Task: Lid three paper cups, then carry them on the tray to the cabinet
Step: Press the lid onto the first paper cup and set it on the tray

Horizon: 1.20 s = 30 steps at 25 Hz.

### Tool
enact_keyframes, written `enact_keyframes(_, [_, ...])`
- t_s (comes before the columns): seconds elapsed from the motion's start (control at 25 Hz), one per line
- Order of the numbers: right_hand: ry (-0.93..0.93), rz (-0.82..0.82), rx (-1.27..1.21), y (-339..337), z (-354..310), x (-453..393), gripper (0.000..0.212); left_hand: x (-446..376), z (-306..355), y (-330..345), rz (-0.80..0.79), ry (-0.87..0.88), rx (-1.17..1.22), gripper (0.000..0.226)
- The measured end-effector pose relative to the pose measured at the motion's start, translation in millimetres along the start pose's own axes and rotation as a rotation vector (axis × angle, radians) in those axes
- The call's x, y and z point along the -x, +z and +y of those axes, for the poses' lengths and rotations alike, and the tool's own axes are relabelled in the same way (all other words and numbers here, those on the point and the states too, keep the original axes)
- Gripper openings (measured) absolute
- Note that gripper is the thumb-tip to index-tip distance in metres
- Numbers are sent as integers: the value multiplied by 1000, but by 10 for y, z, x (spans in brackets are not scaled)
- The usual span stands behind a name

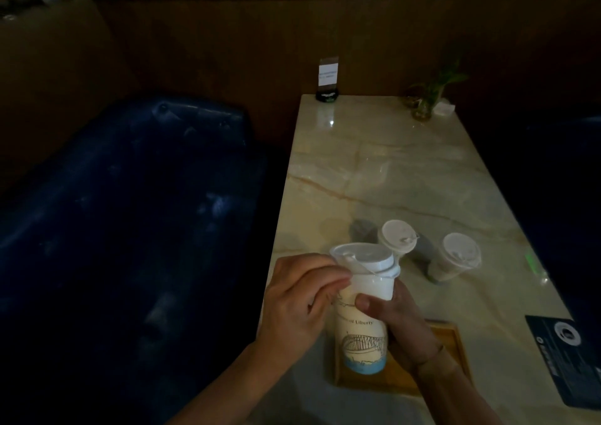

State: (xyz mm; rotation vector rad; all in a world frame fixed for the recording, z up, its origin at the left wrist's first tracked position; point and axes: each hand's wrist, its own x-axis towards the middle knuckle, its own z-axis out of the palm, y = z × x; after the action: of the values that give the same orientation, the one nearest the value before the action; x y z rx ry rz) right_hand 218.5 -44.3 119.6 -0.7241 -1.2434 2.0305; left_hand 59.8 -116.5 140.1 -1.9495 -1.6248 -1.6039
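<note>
1. Nearest, at lower centre, the right hand wraps a tall white paper cup printed with a blue bridge drawing, thumb across its front, likely to steady it.
2. Left hand pinches the white plastic lid at its left edge; the lid sits tilted, seemingly unsealed.
3. Beneath lies a wooden tray.
4. Two lidded paper cups stand right of centre on the marble table.

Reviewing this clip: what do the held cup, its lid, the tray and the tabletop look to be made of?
Held cup: seemingly paper, matte white with printed line drawings and a blue base band.
Lid: likely thin plastic, smooth, whitish and slightly translucent.
Tray: looks like wood, warm brown with a raised rim.
Tabletop: marble or a marble-look surface, glossy, pale with brownish veins and light reflections.
</note>
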Motion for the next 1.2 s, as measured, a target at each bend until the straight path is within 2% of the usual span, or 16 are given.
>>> enact_keyframes(0.16, [37,-16,48,-9,-26,-124,86,-29,-126,-32,-59,20,-11,10])
enact_keyframes(0.28, [-73,85,261,70,-64,-225,73,-57,-155,37,-56,8,-68,10])
enact_keyframes(0.4, [-191,164,451,129,-72,-254,74,-59,-123,87,-39,42,-128,9])
enact_keyframes(0.56, [-213,199,426,118,-37,-166,73,-86,-46,62,9,47,-105,10])
enact_keyframes(0.72, [-129,162,254,87,61,-95,74,-46,26,46,47,-71,16,13])
enact_keyframes(0.88, [-47,139,208,53,130,-41,68,44,-15,-6,-43,-291,185,18])
enact_keyframes(1.04, [-39,162,334,15,168,3,68,-8,-98,-112,-252,-459,320,14])
enact_keyframes(1.2, [-80,158,448,37,86,12,70,-140,-93,-183,-305,-457,323,19])
